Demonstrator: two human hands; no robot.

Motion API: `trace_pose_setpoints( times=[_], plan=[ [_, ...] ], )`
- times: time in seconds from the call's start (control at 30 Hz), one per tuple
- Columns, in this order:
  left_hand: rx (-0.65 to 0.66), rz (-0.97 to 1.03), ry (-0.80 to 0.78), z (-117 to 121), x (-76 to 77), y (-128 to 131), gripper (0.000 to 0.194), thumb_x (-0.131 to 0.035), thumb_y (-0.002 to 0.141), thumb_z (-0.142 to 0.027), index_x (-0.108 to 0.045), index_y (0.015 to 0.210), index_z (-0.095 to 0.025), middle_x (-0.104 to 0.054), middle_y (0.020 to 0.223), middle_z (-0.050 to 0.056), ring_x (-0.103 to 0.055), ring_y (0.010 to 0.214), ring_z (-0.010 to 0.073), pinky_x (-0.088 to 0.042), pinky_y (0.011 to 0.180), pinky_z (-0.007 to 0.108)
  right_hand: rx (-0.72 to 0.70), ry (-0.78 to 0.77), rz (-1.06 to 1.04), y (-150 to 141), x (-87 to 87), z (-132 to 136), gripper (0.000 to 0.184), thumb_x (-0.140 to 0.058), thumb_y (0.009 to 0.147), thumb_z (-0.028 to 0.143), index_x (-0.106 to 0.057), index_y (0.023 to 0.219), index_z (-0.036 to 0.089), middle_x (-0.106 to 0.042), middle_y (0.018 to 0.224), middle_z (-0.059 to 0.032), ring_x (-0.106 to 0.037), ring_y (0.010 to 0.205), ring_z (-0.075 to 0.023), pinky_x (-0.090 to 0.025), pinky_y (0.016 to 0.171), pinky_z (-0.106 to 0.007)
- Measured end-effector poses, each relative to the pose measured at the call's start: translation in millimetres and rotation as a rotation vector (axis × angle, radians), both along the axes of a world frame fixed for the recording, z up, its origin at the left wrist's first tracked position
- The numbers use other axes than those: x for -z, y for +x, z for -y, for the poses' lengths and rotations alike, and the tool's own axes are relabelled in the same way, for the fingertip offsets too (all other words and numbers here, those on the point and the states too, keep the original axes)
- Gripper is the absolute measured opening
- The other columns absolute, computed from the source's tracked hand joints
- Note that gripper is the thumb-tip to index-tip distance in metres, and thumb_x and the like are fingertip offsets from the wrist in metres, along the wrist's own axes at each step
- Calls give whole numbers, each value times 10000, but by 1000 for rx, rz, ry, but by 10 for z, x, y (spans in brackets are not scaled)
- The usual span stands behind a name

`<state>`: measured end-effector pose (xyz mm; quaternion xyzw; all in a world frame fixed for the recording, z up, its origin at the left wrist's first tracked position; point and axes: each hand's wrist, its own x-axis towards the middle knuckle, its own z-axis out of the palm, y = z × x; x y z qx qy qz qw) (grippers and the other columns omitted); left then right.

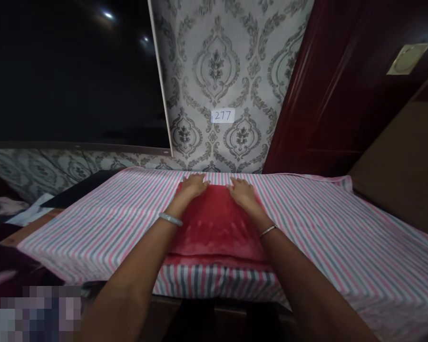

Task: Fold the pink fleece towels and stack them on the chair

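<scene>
A folded red cloth, plush-looking, lies flat on a table covered with a striped tablecloth. Its near side shows layered folds close to the table's front edge. My left hand rests at the cloth's far left corner, fingers stretched forward and apart. At the far right corner, my right hand lies in much the same way, fingers extended. Both palms face down, and the cloth spans the space between them. A pale bangle circles my left wrist; a thin bracelet is on the right one.
Behind the table is a patterned wall with a paper label reading 277. A large dark television hangs at left. A dark red door and a brown cardboard-like panel stand at right. A black flat object lies at the table's left end.
</scene>
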<state>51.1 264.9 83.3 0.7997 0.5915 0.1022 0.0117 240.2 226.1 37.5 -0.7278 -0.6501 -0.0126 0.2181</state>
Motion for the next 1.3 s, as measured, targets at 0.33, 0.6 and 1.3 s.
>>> trace_pose_setpoints(
  times=[0.33, 0.6, 1.3],
  plan=[
    [-111, -29, 64, -95, 924, -117, 587, -310, 1018, -479, -498, 1508, -216, -470, 1569, 181, -325, 1491, 412, -280, 1130, 722, 56, 113, 39, 113, 794, -116, 483, -361, 1052, 403, -600, 1408, 180, -606, 1435, -146, -459, 1372, -332, -275, 1144, -541],
    [-133, -53, 6, -126, 874, -93, 633, -279, 1020, -488, -443, 1546, -177, -413, 1608, 187, -296, 1508, 415, -307, 1131, 694, 29, 75, 6, 165, 757, -125, 488, -341, 1060, 389, -592, 1415, 169, -601, 1439, -149, -484, 1344, -319, -291, 1135, -527],
    [7, 36, 16, 349, 472, -69, 602, -409, 1015, -452, -439, 1533, -146, -462, 1578, 178, -320, 1507, 367, -161, 1234, 640, 65, -172, 0, 39, 371, -52, 528, -285, 1066, 406, -519, 1485, 186, -549, 1503, -132, -432, 1405, -318, -283, 1148, -527]
  ],
)
